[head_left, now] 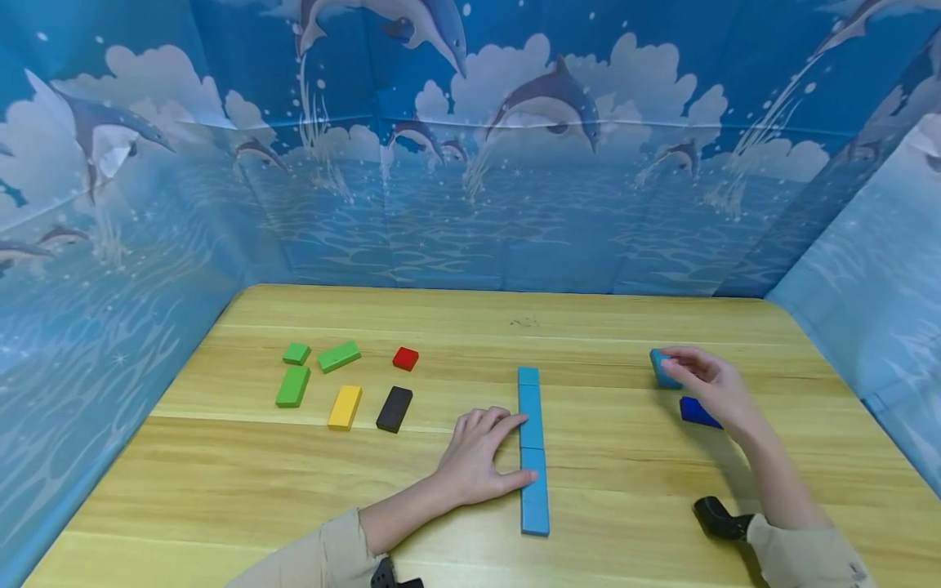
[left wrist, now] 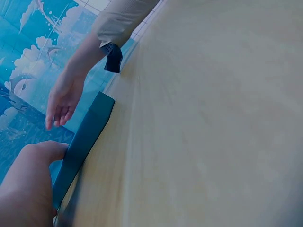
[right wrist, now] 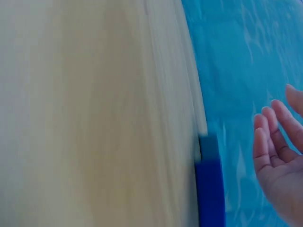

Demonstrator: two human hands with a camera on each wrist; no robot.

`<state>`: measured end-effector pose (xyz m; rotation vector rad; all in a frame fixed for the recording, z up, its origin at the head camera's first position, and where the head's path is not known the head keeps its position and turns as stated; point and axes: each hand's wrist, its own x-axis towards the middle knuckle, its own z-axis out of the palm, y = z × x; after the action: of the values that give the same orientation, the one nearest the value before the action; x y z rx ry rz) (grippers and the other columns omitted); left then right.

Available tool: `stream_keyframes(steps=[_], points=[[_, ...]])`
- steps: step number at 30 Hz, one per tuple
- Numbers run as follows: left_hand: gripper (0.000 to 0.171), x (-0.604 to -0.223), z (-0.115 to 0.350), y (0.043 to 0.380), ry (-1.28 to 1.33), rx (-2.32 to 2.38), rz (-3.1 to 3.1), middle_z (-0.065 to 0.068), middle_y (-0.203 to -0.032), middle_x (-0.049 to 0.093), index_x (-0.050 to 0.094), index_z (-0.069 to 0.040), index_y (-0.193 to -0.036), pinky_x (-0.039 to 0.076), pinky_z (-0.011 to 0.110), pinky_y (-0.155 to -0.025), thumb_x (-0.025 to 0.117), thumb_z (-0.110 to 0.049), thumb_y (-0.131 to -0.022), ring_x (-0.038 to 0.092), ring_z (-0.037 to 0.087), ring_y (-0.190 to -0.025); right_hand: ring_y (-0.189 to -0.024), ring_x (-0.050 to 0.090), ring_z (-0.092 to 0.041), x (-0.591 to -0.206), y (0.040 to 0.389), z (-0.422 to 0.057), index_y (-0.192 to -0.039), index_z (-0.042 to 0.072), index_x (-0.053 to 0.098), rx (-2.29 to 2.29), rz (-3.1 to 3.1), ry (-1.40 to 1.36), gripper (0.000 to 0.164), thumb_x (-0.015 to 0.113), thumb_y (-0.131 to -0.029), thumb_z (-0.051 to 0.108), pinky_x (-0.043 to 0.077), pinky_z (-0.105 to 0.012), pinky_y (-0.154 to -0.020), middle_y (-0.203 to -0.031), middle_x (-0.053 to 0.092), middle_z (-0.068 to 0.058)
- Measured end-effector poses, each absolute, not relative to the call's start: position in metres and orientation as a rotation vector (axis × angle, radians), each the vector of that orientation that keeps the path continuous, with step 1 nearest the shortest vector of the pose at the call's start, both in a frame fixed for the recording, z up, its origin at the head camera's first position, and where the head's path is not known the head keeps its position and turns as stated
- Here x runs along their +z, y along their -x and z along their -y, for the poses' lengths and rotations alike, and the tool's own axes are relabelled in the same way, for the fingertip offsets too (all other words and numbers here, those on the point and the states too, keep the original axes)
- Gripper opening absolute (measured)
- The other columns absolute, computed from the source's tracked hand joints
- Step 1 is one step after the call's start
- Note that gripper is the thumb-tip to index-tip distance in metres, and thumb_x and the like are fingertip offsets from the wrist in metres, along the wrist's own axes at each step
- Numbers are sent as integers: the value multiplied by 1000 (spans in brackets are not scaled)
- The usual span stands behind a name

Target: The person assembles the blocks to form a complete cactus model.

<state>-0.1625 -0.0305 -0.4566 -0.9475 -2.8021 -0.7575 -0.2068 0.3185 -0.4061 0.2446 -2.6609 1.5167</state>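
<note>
A straight row of light blue blocks [head_left: 535, 506] runs front to back across the middle of the table. My left hand [head_left: 481, 457] is spread beside it, the thumb lying on the front block and a fingertip at the left edge of the one behind. Over on the right, my right hand [head_left: 709, 388] hovers with loosely bent fingers that overlap a separate light blue block [head_left: 657, 367] in the head view. In the right wrist view those fingers are apart from that block [right wrist: 209, 147] and hold nothing. A dark blue block [head_left: 698, 412] lies below the right hand.
On the left lie several green blocks [head_left: 293, 386], a yellow block [head_left: 345, 407], a black block [head_left: 394, 409] and a small red block [head_left: 406, 358]. Dolphin-printed cloth [head_left: 456, 220] walls in the wooden table [head_left: 220, 474] at the back and sides.
</note>
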Motion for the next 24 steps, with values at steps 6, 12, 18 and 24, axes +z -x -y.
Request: stream_keyframes(steps=[6, 12, 18, 24], points=[[71, -456, 31, 162, 947, -753, 2806, 0, -125, 45, 43, -23, -136, 29, 40, -94, 56, -59, -77, 40, 17, -108, -86, 55, 4, -413, 189, -352, -123, 0, 51, 1396, 2690, -262, 36, 54, -93, 18, 42, -10, -71, -99, 58, 12], [71, -456, 30, 162, 946, -771, 2815, 0, -126, 44, 42, -23, -136, 28, 40, -94, 56, -59, -77, 39, 17, -109, -81, 54, 7, -424, 177, -379, -119, -3, 53, 1300, 2708, -224, 35, 58, -90, 16, 43, -11, -66, -93, 57, 19], [71, -456, 30, 162, 940, -775, 2813, 0, -126, 45, 42, -23, -136, 28, 40, -94, 56, -59, -77, 39, 17, -108, -76, 54, 2, -434, 173, -396, -116, -6, 54, 1239, 2767, -201, 35, 61, -88, 14, 43, -13, -63, -89, 58, 17], [70, -456, 31, 162, 940, -762, 2812, -1, -126, 45, 42, -23, -136, 28, 40, -94, 56, -59, -77, 39, 17, -108, -74, 54, 2, -440, 173, -402, -114, -6, 56, 1246, 2832, -125, 38, 64, -86, 19, 44, -14, -62, -86, 57, 18]])
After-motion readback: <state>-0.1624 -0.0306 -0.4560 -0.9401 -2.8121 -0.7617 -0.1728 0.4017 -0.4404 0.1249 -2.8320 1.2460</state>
